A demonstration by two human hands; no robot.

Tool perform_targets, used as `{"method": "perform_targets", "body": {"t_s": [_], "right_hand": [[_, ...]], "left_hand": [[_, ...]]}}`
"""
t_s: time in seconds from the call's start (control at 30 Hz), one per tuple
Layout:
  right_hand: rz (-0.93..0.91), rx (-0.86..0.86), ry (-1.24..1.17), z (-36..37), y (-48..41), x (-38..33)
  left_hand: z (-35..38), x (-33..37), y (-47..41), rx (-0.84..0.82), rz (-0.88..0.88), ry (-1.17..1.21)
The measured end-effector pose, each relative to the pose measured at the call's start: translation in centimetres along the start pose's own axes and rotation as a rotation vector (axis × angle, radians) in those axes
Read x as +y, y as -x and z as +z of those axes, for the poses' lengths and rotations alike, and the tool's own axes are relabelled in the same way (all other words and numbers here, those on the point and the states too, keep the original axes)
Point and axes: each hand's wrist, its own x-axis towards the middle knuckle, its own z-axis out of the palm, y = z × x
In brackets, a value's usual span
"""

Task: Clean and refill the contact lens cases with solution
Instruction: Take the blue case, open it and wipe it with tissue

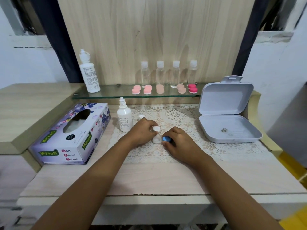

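Right hand (178, 142): grip pinches blue cap (166, 139), thumb and fingertips curled round it. Left hand (142, 132): grip pinches white cap (156, 128). White lens case (156, 140) sits between both hands on lace mat (182, 117), mid counter (149, 176). Small solution bottle (124, 117) upright just left of left hand, loose white lid (141, 116) beside it. Tissue box (71, 135) far left. Open grey box (227, 120) on the right. Glass shelf (116, 93) behind carries large bottle (89, 73), clear bottles (160, 73), pink cases (142, 89).
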Motion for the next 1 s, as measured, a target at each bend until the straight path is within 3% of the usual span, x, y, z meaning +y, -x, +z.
{"method": "perform_targets", "body": {"t_s": [0.33,0.53,0.67,1.0], "right_hand": [[-0.002,0.006,-0.005,-0.1,0.1,-0.1],[-0.009,0.031,-0.012,-0.1,0.1,-0.1],[-0.018,0.046,-0.017,0.0,0.1,0.0],[0.126,0.082,-0.108,-0.3,0.0,-0.6]], "left_hand": [[-0.5,-0.3,2.0,0.073,0.020,0.104],[-0.2,-0.8,4.5,0.035,0.094,0.060],[0.9,-1.0,4.4,0.111,0.126,0.000],[1.4,-1.2,4.3,0.179,0.143,0.092]]}}
